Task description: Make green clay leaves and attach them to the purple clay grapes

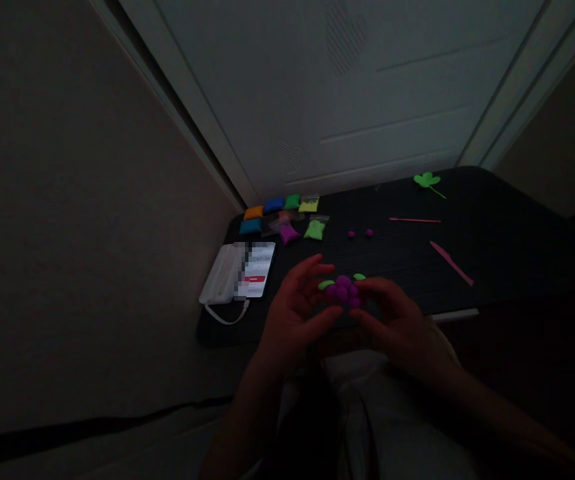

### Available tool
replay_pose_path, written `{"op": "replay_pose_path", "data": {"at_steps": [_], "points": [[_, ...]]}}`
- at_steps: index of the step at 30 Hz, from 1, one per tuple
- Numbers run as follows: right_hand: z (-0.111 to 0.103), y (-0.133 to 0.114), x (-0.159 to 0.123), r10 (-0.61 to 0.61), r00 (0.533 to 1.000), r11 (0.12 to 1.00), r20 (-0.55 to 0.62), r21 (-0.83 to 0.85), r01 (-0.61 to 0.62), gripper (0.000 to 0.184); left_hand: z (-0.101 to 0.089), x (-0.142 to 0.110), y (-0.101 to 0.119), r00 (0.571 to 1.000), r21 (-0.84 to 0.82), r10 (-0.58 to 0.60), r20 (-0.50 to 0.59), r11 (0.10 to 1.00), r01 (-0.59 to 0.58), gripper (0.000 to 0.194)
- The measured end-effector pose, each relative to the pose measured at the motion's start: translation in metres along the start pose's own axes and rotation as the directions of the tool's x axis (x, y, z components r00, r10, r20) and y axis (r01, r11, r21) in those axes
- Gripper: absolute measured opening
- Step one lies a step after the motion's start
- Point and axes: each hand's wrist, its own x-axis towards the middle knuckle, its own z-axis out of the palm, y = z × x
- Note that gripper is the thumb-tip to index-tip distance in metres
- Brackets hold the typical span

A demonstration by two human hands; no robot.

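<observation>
A clay grape cluster (343, 291) of several purple balls with two green leaves lies near the front edge of a black table (497, 233). My left hand (297, 313) cups its left side, fingers curled and touching it. My right hand (392, 317) presses in from the right, fingers against the purple balls. Both hands hold the cluster between them. The scene is very dark.
Two loose purple balls (360, 233), a pink stick (414, 220) and a pink clay knife (451, 263) lie behind. A green clay leaf (427, 181) sits far right. Coloured clay packets (287, 215) crowd the back left. A phone (258, 269) rests on a white power bank (220, 280).
</observation>
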Motion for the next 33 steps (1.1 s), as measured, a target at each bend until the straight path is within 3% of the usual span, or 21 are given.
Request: {"op": "replay_pose_path", "data": {"at_steps": [3,8,14,17,20,22,25,29,33], "points": [[0.008,0.003,-0.003,0.004,0.998,0.998,-0.059,0.062,-0.001,0.029,0.003,0.002,-0.004,0.995,-0.081,-0.04,-0.09,0.996,0.032,0.05],[0.016,0.004,-0.004,-0.008,0.999,0.995,-0.042,0.102,0.012,0.032,0.005,0.004,-0.013,0.948,-0.175,-0.186,-0.258,0.974,0.144,0.03],[0.005,0.015,0.003,0.002,0.999,0.999,-0.052,0.046,0.001,0.037,0.002,0.01,-0.021,0.924,-0.414,-0.301,-0.237,0.892,0.184,0.03],[-0.013,0.034,0.015,0.06,0.994,0.994,-0.094,-0.086,-0.068,0.027,-0.003,0.015,-0.031,0.899,-0.559,-0.411,-0.153,0.786,0.265,0.032],[-0.027,0.055,0.026,0.14,0.989,0.939,-0.044,-0.312,-0.147,0.025,-0.01,0.018,-0.046,0.87,-0.625,-0.486,-0.086,0.706,0.333,0.031],[-0.03,0.066,0.03,0.136,0.99,0.901,0.043,-0.422,-0.105,0.025,-0.014,0.02,-0.056,0.861,-0.558,-0.489,-0.139,0.757,0.339,0.033],[-0.024,0.076,0.033,0.086,0.983,0.839,0.161,-0.544,0.016,0.028,-0.018,0.027,-0.065,0.863,-0.316,-0.448,-0.233,0.874,0.368,0.039],[-0.014,0.078,0.037,0.078,0.973,0.768,0.218,-0.636,0.081,0.024,-0.022,0.046,-0.067,0.898,-0.008,-0.399,-0.184,0.915,0.404,0.043],[-0.015,0.074,0.039,0.089,0.968,0.779,0.233,-0.622,0.078,0.016,-0.023,0.063,-0.071,0.918,0.203,-0.371,-0.142,0.897,0.393,0.043]]}}
